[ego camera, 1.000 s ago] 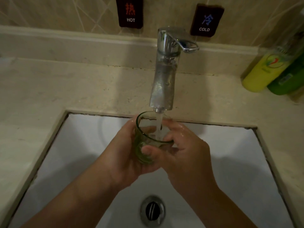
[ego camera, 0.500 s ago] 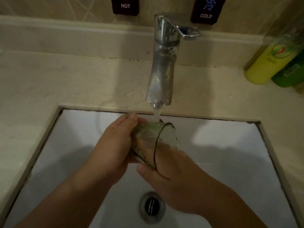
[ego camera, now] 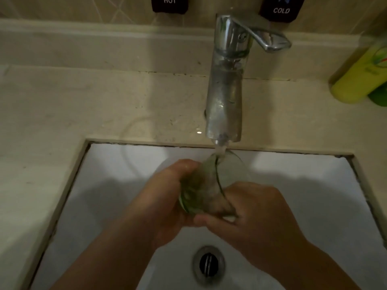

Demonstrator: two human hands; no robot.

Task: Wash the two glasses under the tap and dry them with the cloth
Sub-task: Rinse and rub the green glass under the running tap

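- Head view: green-tinted glass held over white sink, tipped on its side under tap.
- Water stream landing on upper wall of glass near rim.
- Long axis roughly level, slanting: thick base low-left, open mouth up-right.
- Left hand wrapped round base end, fingers curled over top, gripping.
- Right hand at mouth end, thumb under glass; fingers seemingly reaching into mouth, exact hold blurred.
- Both hands touching glass; left carrying, right likely rubbing.
- Judged step: rinsing first glass; second glass and cloth not in view.
- Next likely: turn glass about long axis so stream reaches rest of wall; wet glass, slip risk.
- Drain below hands.
- Yellow bottle and green bottle on tabletop, far right.
- HOT label, COLD label on wall.
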